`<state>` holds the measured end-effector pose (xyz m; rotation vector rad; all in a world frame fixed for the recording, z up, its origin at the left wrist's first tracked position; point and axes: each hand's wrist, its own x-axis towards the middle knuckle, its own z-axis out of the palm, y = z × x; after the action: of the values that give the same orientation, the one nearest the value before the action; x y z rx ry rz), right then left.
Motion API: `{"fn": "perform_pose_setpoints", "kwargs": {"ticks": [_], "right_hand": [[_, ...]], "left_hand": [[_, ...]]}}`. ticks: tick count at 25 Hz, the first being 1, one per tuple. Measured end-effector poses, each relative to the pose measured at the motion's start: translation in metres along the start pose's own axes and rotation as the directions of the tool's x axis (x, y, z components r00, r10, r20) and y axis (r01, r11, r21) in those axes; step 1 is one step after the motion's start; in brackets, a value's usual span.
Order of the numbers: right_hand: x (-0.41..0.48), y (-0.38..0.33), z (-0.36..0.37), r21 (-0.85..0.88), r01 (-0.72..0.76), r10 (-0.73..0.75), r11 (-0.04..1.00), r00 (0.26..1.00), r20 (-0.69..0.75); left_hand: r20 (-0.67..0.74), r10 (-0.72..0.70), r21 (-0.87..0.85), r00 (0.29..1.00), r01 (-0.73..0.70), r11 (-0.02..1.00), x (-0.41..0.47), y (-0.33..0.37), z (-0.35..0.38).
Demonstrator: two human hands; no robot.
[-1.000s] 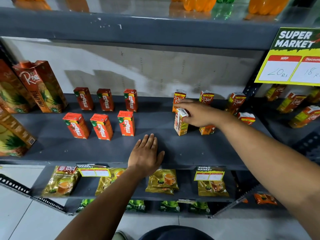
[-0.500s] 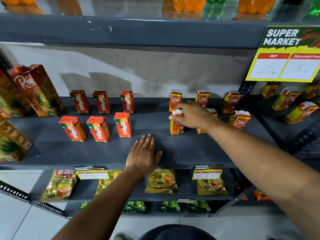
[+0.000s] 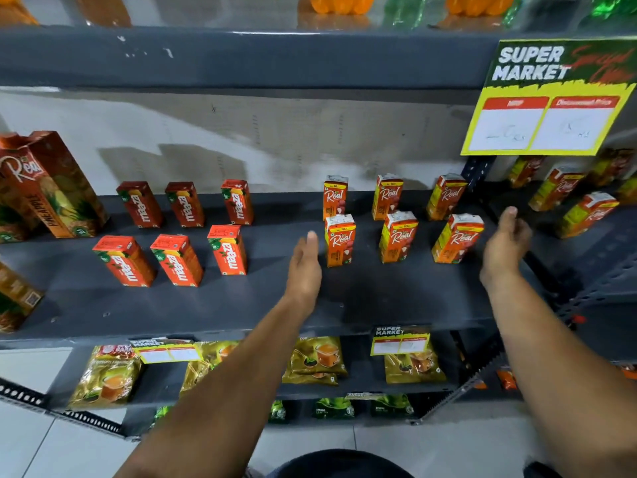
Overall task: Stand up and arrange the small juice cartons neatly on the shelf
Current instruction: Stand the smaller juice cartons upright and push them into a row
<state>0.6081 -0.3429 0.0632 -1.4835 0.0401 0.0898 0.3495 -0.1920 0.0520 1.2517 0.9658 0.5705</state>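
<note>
The grey shelf (image 3: 396, 305) carries six small Real juice cartons (image 3: 339, 240) upright in two rows of three toward its right edge; they look light, stiff and tippable, best pinched by the side faces; the left hand (image 3: 305, 267) and right hand (image 3: 505, 246) hover open, flanking the front row, holding nothing.

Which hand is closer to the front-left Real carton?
The left hand. It hangs open just left of the front-left Real carton, not touching. The right hand is far right, beyond the front-right carton.
</note>
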Motion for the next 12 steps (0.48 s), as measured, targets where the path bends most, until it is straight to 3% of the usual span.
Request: {"fn": "perform_pose_setpoints", "kwargs": {"ticks": [3, 8, 12], "right_hand": [[0.019, 0.002, 0.003, 0.086, -0.254, 0.224, 0.963, 0.938, 0.264], [-0.007, 0.003, 0.035, -0.045, -0.204, 0.207, 0.978, 0.922, 0.326], [-0.027, 0.006, 0.055, -0.073, -0.223, 0.232, 0.972, 0.866, 0.443]], "left_hand": [[-0.022, -0.046, -0.194, 0.999, 0.041, 0.980, 0.019, 0.015, 0.029], [-0.063, -0.019, -0.205, 0.998, 0.006, 0.979, 0.024, 0.021, 0.070], [-0.073, -0.013, -0.197, 0.997, -0.002, 0.980, 0.017, 0.015, 0.107]]}}
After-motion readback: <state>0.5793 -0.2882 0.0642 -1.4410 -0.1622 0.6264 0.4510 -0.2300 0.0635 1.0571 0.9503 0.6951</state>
